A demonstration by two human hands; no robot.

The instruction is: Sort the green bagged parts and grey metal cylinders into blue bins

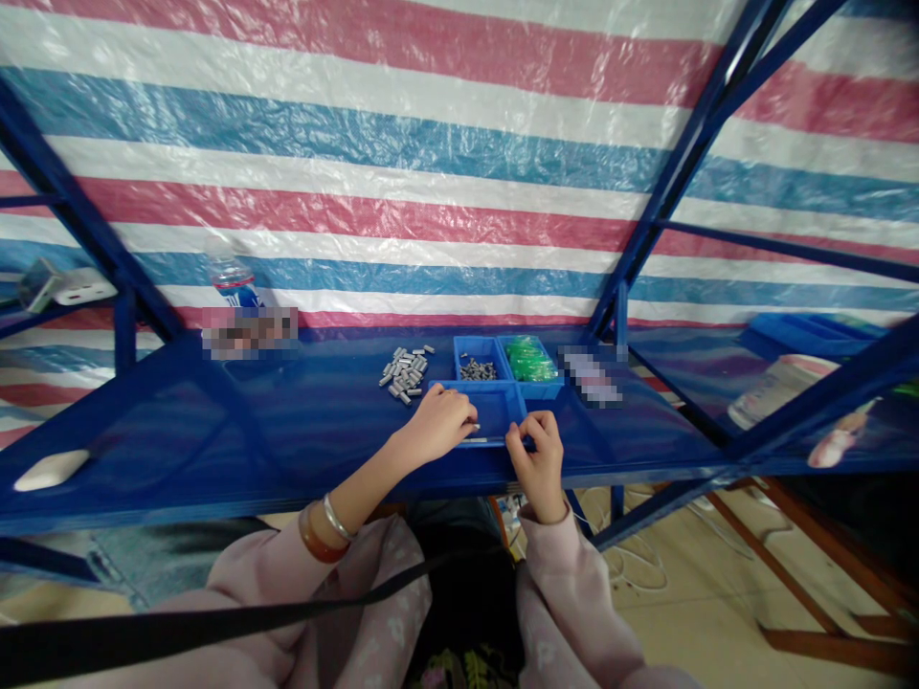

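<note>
Blue shelf (302, 421) carries my work: my left hand (439, 424) and right hand (537, 457) each pinch an end of a thin metal pin (486, 439) at the front edge, over the near blue tray (499, 407). I'd steady both wrists.

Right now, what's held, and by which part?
The left hand pinches a small grey piece at its fingertips; which end cannot be told. The right hand rests at the blue tray, holding nothing visible.

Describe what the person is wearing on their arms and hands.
Both hands are bare: left hand, right hand. Pale pink sleeves with a faint white print cover both arms. The left wrist carries a thin silver bangle and a wider amber-brown bangle.
</note>
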